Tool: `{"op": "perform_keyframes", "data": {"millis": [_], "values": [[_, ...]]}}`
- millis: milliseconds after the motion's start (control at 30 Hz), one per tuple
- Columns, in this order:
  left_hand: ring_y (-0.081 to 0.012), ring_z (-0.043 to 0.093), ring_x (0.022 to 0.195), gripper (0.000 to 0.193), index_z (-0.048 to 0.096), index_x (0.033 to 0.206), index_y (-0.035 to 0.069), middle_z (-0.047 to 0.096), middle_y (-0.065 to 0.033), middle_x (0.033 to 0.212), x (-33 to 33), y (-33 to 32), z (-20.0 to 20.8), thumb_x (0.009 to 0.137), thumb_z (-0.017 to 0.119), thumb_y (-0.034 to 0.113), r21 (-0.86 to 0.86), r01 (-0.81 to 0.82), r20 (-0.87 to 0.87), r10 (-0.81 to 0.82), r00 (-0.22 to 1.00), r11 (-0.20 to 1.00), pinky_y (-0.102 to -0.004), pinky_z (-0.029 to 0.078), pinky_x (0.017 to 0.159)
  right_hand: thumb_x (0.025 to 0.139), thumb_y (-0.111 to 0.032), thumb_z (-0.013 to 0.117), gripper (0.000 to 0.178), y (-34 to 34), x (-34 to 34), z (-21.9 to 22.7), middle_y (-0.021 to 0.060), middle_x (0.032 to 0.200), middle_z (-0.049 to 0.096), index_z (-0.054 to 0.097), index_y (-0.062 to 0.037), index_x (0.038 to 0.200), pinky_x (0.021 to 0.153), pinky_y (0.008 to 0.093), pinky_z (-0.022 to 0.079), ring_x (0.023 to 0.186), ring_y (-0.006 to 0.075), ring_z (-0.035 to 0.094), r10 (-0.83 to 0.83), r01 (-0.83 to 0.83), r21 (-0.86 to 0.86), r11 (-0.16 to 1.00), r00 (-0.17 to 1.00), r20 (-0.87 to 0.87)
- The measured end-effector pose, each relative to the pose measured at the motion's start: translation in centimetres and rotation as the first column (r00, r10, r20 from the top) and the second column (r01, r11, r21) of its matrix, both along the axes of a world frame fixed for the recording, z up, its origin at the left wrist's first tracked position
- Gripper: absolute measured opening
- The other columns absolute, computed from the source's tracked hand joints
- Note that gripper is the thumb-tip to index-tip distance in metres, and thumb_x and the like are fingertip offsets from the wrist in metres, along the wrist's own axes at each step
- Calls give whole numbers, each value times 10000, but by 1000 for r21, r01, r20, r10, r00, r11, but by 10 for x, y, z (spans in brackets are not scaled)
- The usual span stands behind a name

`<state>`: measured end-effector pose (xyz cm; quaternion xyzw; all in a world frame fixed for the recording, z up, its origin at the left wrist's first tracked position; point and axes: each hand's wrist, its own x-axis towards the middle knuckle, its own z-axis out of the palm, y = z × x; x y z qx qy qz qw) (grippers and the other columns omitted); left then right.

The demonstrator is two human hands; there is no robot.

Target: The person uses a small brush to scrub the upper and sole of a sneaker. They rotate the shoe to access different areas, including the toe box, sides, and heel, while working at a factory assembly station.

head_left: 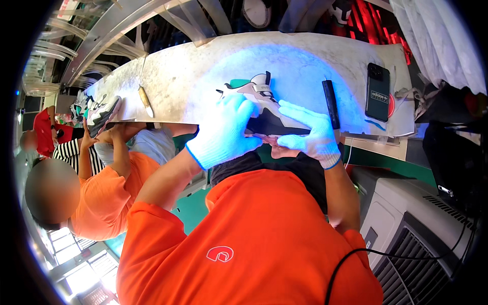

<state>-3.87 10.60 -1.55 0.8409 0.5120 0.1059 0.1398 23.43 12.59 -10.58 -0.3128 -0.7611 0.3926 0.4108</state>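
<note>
A sneaker (272, 121) in white, grey and black with a green patch is under blue light at the near edge of the bench. My left hand (223, 133), in a white knit glove with a blue cuff, curls its fingers over the shoe's left side. On the other side my right hand (314, 133), gloved the same way, grips the shoe's right end, with straight fingers along the upper and the thumb nearer me. The shoe's left part is partly hidden behind my left hand. Just right of my right hand is a slim black tool (331, 104).
A dark phone (377, 91) lies at the bench's right, over a red round thing. A wooden-handled tool (145, 100) lies on the left. Beside me a co-worker in orange (109, 198) holds another sneaker (103, 116). A grey vented machine (406, 229) stands at my right; a black cable crosses there.
</note>
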Motion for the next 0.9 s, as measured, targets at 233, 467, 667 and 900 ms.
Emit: {"op": "perform_keyframes", "data": {"millis": [233,467,667,900], "values": [[-356,681,1007,544,693,1058,85,668,-127,1024,-11,-14,9,694,966,384,-73,-165,-228,144,963,984,-492,570,826,761,-199,1026,697,-10,-2,14,224,1419,767,782,33,1371,875,355,666,1146,256,806,-50,23,-412,911,997,-54],[-360,642,958,455,652,942,121,689,-73,1018,-4,12,-9,629,952,260,51,80,80,-84,993,995,-484,551,790,756,-174,1016,728,-4,-1,13,247,1489,725,761,19,1410,1167,394,549,1376,307,717,-3,-7,-292,956,999,-33],[-367,657,924,503,639,941,131,669,-71,994,-5,18,-11,579,973,232,-110,-48,152,65,986,993,-473,544,760,748,-197,1015,769,1,0,18,245,1512,711,743,17,1434,1183,389,536,1403,317,703,22,-18,-298,954,1000,11],[-377,683,1020,439,703,1030,133,677,-100,1057,-7,26,0,686,939,271,-220,-16,175,56,983,975,-491,575,822,774,-320,960,985,10,-20,66,275,1494,708,570,60,1595,1208,391,490,1416,335,681,71,149,-518,842,922,381]]}}
